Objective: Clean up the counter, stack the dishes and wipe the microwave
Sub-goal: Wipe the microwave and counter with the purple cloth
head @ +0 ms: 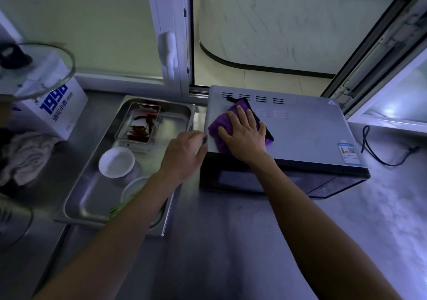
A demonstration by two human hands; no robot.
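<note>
My right hand (243, 135) is flat on a purple cloth (219, 126), fingers spread wide, pressing it onto the top of the microwave (309, 128) near its left front corner. The cloth has a black edge poking out past my fingers toward the vent slots at the back. My left hand (184, 154) is at the microwave's left edge, fingers curled loosely against the side, and it's a bit blurry so I honestly can't tell if it's gripping the edge or just resting there.

The microwave sits on the steel desk (208, 242) right under the window, with a black cord (379, 154) trailing on the surface to its right.

Left of it there's a big metal tray (87, 205). In the tray: a small clear box of dried red chillies (138, 126) at the back, a white dish (116, 162) in the middle, and another white dish (134, 189) nearer me, partly hidden under my left forearm. Something green (117, 208) peeks out beside that arm too.

Further left there's a crumpled grey rag (25, 156), a white carton with blue print (55, 108), and a glass lid (39, 68) propped above it.
</note>
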